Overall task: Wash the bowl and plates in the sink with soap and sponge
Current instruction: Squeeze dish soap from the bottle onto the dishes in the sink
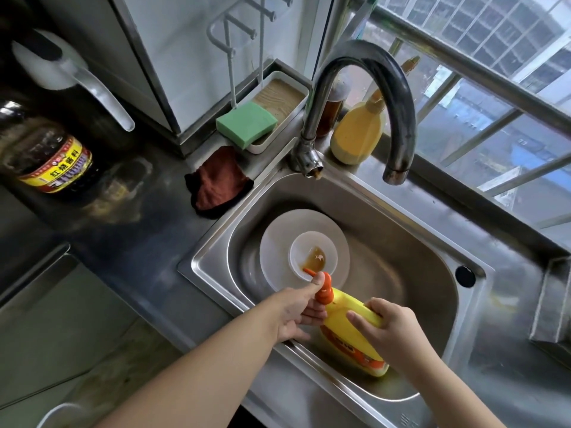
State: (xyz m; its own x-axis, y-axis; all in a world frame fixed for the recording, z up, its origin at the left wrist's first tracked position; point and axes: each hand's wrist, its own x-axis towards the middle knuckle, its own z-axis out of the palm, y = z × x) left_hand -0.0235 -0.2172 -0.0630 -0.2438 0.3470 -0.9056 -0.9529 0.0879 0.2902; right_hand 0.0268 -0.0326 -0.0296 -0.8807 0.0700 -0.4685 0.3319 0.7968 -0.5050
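Observation:
A small white bowl (312,253) with brown sauce in it sits on a white plate (278,251) at the left of the steel sink (386,236). Over the sink's near edge, a yellow soap bottle (349,332) with an orange pump (323,288) is tilted toward the bowl. My left hand (296,310) wraps the bottle's neck with the thumb on the pump. My right hand (392,329) grips the bottle's handle. The pump's spout hangs over the bowl's near rim. A green sponge (245,123) lies on a white tray behind the sink.
The curved faucet (370,97) arches over the sink's back; no water runs. A red-brown cloth (219,180) lies at the sink's left corner. Another yellow bottle (358,131) stands on the ledge by the window. A dark sauce bottle (49,159) stands on the left counter.

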